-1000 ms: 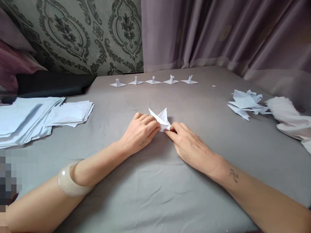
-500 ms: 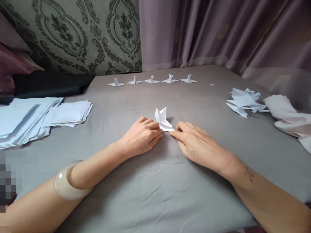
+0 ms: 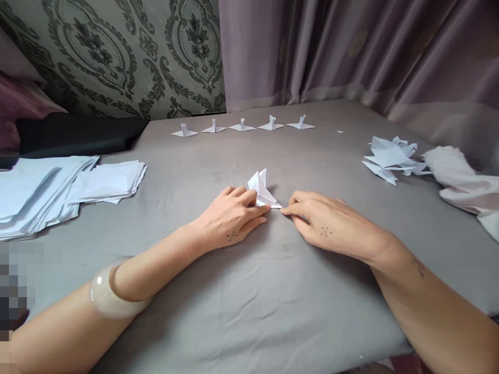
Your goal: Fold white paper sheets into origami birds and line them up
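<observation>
A partly folded white paper figure (image 3: 262, 189), with pointed flaps standing up, rests on the grey cloth (image 3: 249, 291) in the middle. My left hand (image 3: 239, 215) is closed on its near left side; the fingers cover that part of the paper. My right hand (image 3: 323, 221) is at the figure's right corner, with thumb and forefinger pinched together at the tip. A pale bangle (image 3: 105, 298) circles my left forearm.
Several folded paper figures (image 3: 272, 124) stand in a row at the back. More folded figures (image 3: 393, 156) lie piled on the right beside a pale crumpled cloth (image 3: 452, 171). Stacks of white paper (image 3: 105, 183) lie on the left, before a black cloth (image 3: 81, 135).
My right hand has slid a little to the right, out to the paper's corner. My left fingers have moved slightly right over the near edge. The upright flaps have drawn closer together.
</observation>
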Demonstrator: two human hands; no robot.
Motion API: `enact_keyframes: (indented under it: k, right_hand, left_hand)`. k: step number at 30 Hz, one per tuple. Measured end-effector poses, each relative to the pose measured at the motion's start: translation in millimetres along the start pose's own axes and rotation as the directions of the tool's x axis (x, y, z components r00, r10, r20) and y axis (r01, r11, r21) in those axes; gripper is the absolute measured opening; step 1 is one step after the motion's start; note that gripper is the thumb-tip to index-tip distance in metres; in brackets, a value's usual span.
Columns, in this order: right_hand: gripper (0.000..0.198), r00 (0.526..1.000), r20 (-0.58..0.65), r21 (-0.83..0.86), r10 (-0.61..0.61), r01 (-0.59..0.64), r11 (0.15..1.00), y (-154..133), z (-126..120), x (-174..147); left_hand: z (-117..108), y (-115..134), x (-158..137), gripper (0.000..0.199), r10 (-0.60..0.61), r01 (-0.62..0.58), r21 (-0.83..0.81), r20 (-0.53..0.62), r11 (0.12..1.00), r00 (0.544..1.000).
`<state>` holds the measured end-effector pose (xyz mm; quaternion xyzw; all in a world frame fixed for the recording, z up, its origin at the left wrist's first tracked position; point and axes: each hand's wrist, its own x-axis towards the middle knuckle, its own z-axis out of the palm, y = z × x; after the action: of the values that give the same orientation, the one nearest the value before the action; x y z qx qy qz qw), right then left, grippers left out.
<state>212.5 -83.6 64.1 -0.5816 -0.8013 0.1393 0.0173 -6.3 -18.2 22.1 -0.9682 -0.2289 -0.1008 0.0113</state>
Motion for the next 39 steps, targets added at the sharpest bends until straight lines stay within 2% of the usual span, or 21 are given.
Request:
enact_keyframes:
  k: [4, 11, 16, 20, 23, 28, 30, 31, 33, 34, 35, 37, 38, 39]
  right_hand:
    - [0.031, 0.999, -0.041, 0.034, 0.016, -0.015, 0.999, 2, 3, 3]
    - [0.009, 0.96, -0.206, 0.219, 0.189, -0.143, 0.965, 0, 18, 17]
    - [0.017, 0.95, -0.256, 0.263, 0.18, -0.11, 0.958, -2, 28, 21]
    - [0.028, 0.953, -0.246, 0.264, 0.175, -0.108, 0.958, -2, 31, 22]
    - [0.03, 0.955, -0.245, 0.272, 0.169, -0.099, 0.957, -2, 31, 23]
    - [0.029, 0.953, -0.243, 0.354, 0.182, -0.088, 0.931, -3, 34, 27]
    - [0.032, 0.945, -0.261, 0.433, 0.198, -0.069, 0.899, -2, 35, 30]
    - [0.034, 0.932, -0.293, 0.482, 0.213, -0.049, 0.875, -2, 36, 32]
    - [0.037, 0.88, -0.396, 0.581, 0.265, 0.016, 0.814, -1, 36, 34]
    - [0.037, 0.841, -0.453, 0.621, 0.296, 0.059, 0.782, -1, 36, 35]
    - [0.036, 0.802, -0.501, 0.652, 0.326, 0.102, 0.752, -1, 35, 36]
    - [0.031, 0.746, -0.564, 0.683, 0.354, 0.18, 0.708, -2, 33, 37]
    - [0.029, 0.733, -0.582, 0.688, 0.352, 0.213, 0.694, -3, 32, 36]
    - [0.027, 0.726, -0.595, 0.689, 0.345, 0.239, 0.685, -4, 31, 36]
  left_hand:
    - [6, -3, -1, 0.035, 0.009, -0.01, -0.019, -0.088, 1.0, 0.996]
    - [9, -10, -2, 0.026, 0.002, 0.007, 0.03, -0.295, 1.0, 0.955]
    - [5, -12, -4, 0.025, -0.065, 0.135, 0.136, -0.431, 0.981, 0.9]
    - [6, -15, -4, 0.024, -0.109, 0.176, 0.119, -0.43, 0.977, 0.896]
    - [9, -17, -3, 0.022, -0.112, 0.16, 0.088, -0.403, 0.983, 0.908]
    - [15, -21, 1, 0.02, -0.181, 0.18, -0.038, -0.382, 0.983, 0.906]
    - [13, -20, 3, 0.017, -0.255, 0.204, -0.164, -0.407, 0.965, 0.877]
    - [11, -19, 4, 0.016, -0.317, 0.221, -0.261, -0.424, 0.94, 0.848]
    - [5, -16, 5, 0.017, -0.505, 0.257, -0.521, -0.416, 0.814, 0.756]
    - [2, -14, 5, 0.019, -0.611, 0.265, -0.668, -0.355, 0.695, 0.707]
    - [-1, -13, 5, 0.022, -0.701, 0.262, -0.799, -0.256, 0.541, 0.666]
    - [-4, -11, 4, 0.027, -0.792, 0.227, -0.953, -0.022, 0.201, 0.611]
    - [-5, -10, 4, 0.028, -0.803, 0.208, -0.976, 0.07, 0.069, 0.592]
    - [-5, -9, 4, 0.029, -0.807, 0.194, -0.981, 0.131, -0.021, 0.576]
